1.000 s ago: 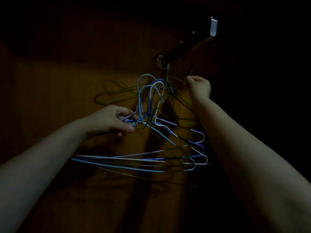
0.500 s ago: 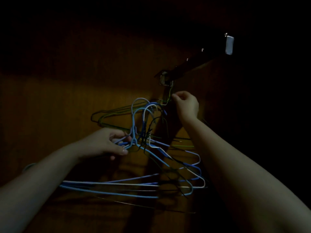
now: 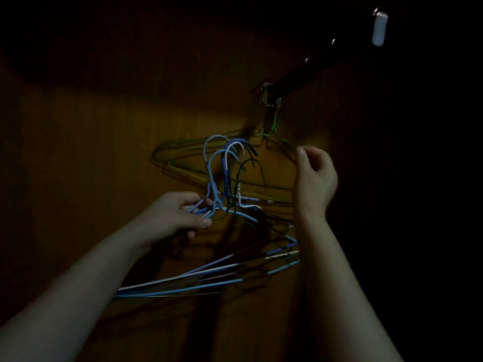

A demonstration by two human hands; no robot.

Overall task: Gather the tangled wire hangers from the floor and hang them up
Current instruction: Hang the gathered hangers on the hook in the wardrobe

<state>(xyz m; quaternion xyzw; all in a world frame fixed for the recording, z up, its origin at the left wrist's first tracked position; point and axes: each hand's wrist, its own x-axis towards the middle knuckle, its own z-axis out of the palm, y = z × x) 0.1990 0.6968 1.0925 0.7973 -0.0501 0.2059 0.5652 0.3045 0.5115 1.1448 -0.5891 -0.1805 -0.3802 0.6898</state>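
Green wire hanger (image 3: 274,125) now hangs off the rod (image 3: 300,74); 0.5 s back our right hand (image 3: 315,178) pinched its hook there. That hand has dropped beside it, fingers loosely curled, gripping nothing. Left hand (image 3: 172,218) still pinches the blue-white hanger bunch (image 3: 217,202) at the necks.

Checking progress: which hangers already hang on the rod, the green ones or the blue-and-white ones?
The green hangers: their hooks reach up to the rod, while the left hand grips the blue-and-white bunch below it.
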